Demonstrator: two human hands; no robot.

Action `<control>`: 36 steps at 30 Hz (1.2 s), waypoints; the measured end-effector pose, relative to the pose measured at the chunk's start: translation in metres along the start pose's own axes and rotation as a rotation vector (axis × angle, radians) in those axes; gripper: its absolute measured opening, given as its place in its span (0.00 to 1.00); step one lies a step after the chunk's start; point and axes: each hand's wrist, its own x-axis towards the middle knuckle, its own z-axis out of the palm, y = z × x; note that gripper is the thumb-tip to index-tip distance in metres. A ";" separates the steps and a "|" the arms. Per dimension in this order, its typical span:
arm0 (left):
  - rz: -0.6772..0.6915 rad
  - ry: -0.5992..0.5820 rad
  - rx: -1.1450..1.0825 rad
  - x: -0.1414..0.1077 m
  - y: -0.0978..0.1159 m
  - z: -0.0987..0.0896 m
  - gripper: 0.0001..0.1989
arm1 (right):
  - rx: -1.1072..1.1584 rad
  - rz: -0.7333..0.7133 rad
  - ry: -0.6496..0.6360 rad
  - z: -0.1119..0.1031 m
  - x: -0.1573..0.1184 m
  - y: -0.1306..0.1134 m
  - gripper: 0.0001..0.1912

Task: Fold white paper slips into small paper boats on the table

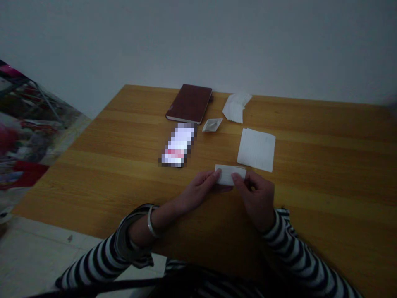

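A small folded white paper [228, 174] is held level above the wooden table [124, 165], near its front edge. My left hand [198, 191] pinches its left end, thumb on top and fingers beneath. At the right end, my right hand [257, 198] grips it between thumb and bent fingers. Just beyond my right hand lies a stack of square white sheets [257, 150]. A small folded paper piece [212, 125] rests farther back, beside a fanned pile of folded papers [237, 106].
A lit phone [178, 145], its screen pixelated, lies left of the papers. Behind it is a dark red notebook [190, 103]. A wall [217, 45] rises behind the table. Cluttered items and a red object [29, 174] are on the floor at the left.
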 end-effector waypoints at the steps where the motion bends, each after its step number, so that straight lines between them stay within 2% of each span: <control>1: 0.003 0.003 0.006 0.000 0.000 0.000 0.21 | -0.002 -0.004 -0.001 0.000 0.000 0.000 0.21; 14: 0.087 -0.006 0.234 -0.005 0.008 0.001 0.20 | 0.002 -0.005 -0.034 -0.003 0.002 -0.002 0.22; 20: 0.128 -0.016 0.272 -0.005 0.008 -0.001 0.20 | 0.018 0.005 -0.043 -0.005 0.003 -0.003 0.21; 27: 0.139 -0.028 0.328 -0.006 0.008 -0.001 0.20 | 0.201 0.154 0.009 -0.002 0.003 -0.002 0.12; 33: 0.114 -0.027 0.366 -0.008 0.011 0.001 0.20 | 0.267 0.242 -0.018 -0.004 0.007 -0.001 0.10; 36: 0.102 -0.025 0.379 -0.009 0.012 0.002 0.20 | 0.281 0.284 0.011 -0.006 0.008 -0.002 0.11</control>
